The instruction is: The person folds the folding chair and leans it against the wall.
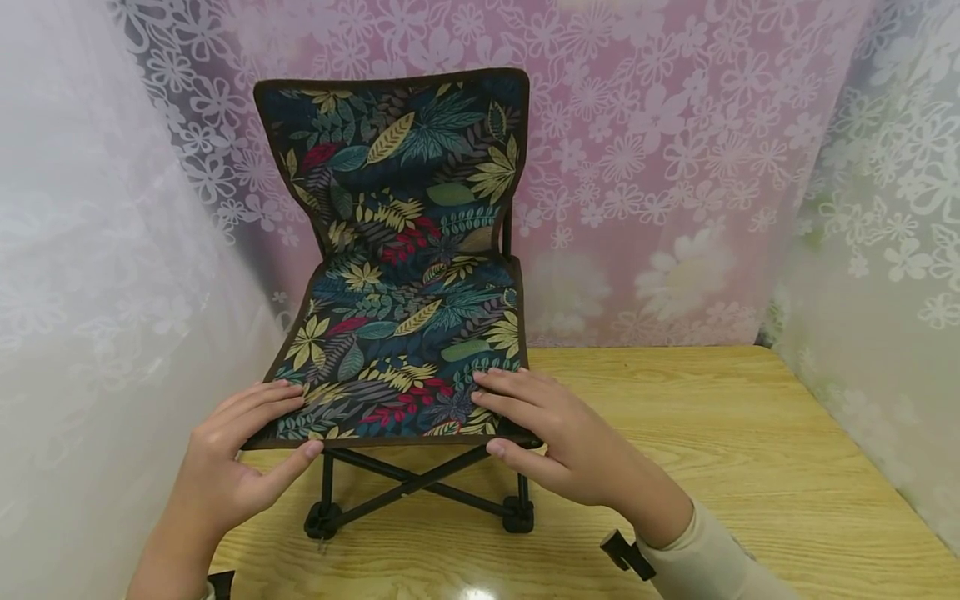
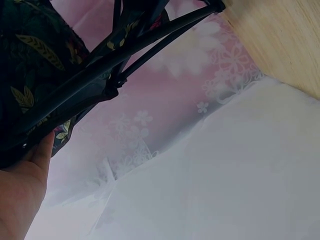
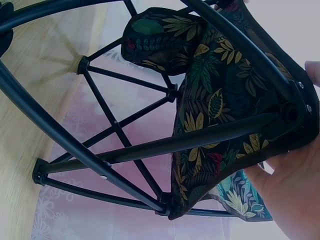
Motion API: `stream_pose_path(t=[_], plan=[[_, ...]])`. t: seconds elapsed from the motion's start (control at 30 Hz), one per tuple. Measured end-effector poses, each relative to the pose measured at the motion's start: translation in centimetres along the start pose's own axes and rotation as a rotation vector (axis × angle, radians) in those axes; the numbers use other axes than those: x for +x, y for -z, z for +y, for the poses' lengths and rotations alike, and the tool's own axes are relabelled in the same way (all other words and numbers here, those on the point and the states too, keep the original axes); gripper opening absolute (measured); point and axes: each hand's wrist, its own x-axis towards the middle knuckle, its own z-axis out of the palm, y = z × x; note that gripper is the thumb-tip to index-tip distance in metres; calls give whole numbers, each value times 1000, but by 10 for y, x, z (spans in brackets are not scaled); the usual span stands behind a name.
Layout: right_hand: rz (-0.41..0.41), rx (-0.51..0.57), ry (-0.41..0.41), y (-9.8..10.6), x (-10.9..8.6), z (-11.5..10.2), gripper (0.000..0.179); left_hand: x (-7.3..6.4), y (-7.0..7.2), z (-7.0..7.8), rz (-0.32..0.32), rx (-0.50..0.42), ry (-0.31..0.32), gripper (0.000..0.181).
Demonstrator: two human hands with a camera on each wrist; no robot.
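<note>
A folding chair (image 1: 405,333) with dark leaf-print fabric and a brown border stands unfolded, its backrest (image 1: 397,158) upright at the rear. Over the seat's front left corner rests my left hand (image 1: 232,450), fingers extended on the fabric and thumb at the front edge. My right hand (image 1: 562,433) lies the same way on the front right corner. Below the seat, crossed black legs (image 1: 408,485) meet the table. From beneath, the right wrist view shows the black tube frame (image 3: 200,135) and my palm against the corner; the left wrist view shows part of the left side.
The chair stands on a wood-grain table (image 1: 712,450), whose surface extends to the right. Behind it hangs a pink floral curtain (image 1: 637,167). Whitish sheer curtains close in on the left (image 1: 112,250) and right.
</note>
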Motion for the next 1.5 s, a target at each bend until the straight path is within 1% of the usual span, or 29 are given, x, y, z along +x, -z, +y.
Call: stream_pose_path(t=[0.33, 0.57, 0.77, 0.9, 1.07, 1.17, 1.3, 1.5], plan=[[-5, -16, -27, -2, -3, -2, 51, -2, -3, -2, 13, -6, -1, 50], [33, -19, -27, -6, -5, 0, 49, -3, -5, -1, 27, -5, 9, 48], [55, -2, -18, -9, -6, 1, 48, -4, -7, -2, 49, -48, 15, 45], [82, 5, 4, -10, -6, 1, 46, -5, -9, -4, 56, -87, 13, 43], [110, 4, 37, -12, -5, 2, 42, -5, -9, -4, 64, -109, 6, 41], [119, 10, 56, -13, -5, 3, 41, -5, -9, -2, 84, -133, -9, 37], [136, 18, 83, -15, -4, 4, 38, -4, -9, 0, 124, -172, -47, 34], [171, -10, 128, -16, -2, 6, 33, -1, -10, 2, 158, -197, -74, 33]])
